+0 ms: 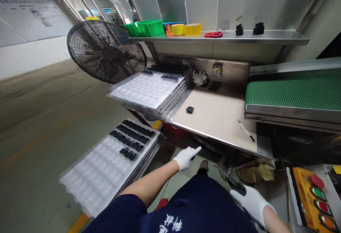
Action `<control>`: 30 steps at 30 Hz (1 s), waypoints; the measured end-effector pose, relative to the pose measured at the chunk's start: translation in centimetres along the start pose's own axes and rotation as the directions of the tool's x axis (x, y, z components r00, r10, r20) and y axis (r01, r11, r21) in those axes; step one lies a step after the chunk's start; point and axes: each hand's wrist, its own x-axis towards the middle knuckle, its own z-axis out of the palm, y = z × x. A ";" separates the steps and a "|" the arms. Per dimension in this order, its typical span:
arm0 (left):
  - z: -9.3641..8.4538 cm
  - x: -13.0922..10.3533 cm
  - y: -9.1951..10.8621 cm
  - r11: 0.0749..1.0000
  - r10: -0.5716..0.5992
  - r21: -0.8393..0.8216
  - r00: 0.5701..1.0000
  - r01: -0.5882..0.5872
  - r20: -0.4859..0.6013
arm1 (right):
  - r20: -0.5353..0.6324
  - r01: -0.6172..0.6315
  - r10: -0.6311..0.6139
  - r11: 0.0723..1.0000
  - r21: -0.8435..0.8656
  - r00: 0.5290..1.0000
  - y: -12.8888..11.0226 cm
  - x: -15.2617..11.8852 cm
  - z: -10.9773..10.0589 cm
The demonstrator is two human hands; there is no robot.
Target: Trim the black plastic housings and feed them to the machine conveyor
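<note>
My left hand (185, 158), in a white glove, is in front of the table's near edge with its index finger stretched out; a small black piece (193, 158) shows under its curled fingers. Low on the right, my gloved right hand (252, 201) is closed round a tool with black handles (236, 184) and a thin metal tip pointing up and left. One black part (189, 109) lies on the beige table mat (213, 114). A white-bladed knife or pen (245, 130) rests near the mat's right side.
Left of me, a tray stack (98, 171) holds black parts in its top tray; another stack (149, 89) stands behind it. A fan (106, 52) is at the back left, a green conveyor (293, 89) at right, a button box (311, 197) at lower right. A shelf (231, 40) spans above.
</note>
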 end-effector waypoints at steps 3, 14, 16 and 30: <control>0.3 0.3 0.1 0.997 -0.033 -0.070 0.996 0.027 -0.078 | -0.017 0.026 -0.026 1.000 -0.004 1.000 -0.2 0.1 -0.1; 1.1 2.0 0.2 0.989 -0.114 -0.106 0.988 0.102 -0.105 | -0.041 -0.060 0.056 0.994 -0.086 0.998 -2.2 -0.8 -0.3; 1.0 1.8 0.5 0.997 -0.067 -0.054 0.995 0.063 -0.078 | -0.056 -0.087 0.082 0.992 -0.091 0.995 -1.9 -0.7 -0.6; 0.9 2.3 1.5 0.994 -0.075 -0.087 0.996 0.070 -0.057 | -0.052 -0.105 0.104 0.994 -0.031 0.993 0.0 -0.6 -0.2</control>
